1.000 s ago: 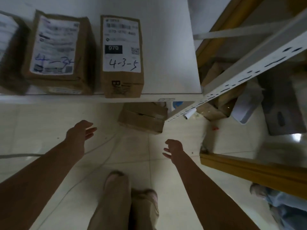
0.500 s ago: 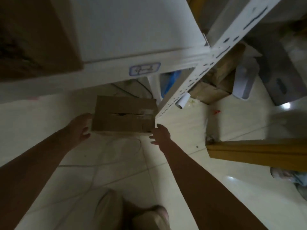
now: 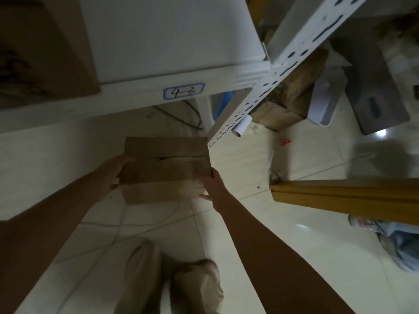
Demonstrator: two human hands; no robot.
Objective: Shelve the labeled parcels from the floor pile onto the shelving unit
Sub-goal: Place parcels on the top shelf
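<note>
- The shelving unit (image 3: pixel 172 41) is filling the upper half of the frame. Its front edge is hanging right above the lift path, so a box rising straight up would likely be knocking into it.
- A slotted post (image 3: pixel 267 87) is slanting down from the upper right, its foot just beside the box's far right corner, ready to snag that corner.
- Another box (image 3: pixel 40 53) is sitting on the shelf at upper left.
- The box (image 3: pixel 165 168) to be shelved is lying on the floor at frame centre, partly under the shelf, seam upward. No label is showing on it from here.
- The left hand (image 3: pixel 111 175) is pressing on the box's left side with fingers stretched out, not wrapping.
- The right hand (image 3: pixel 213 184) is touching the near right corner. I cannot tell whether its fingers are hooking round it (motion blur).
- With palm pressure alone, the box could be slipping or tipping as it is lifted.
- A shelf tag (image 3: pixel 184 91) is showing handwriting.
- A thin cable (image 3: pixel 145 219) is trailing by the feet, a trip risk.
</note>
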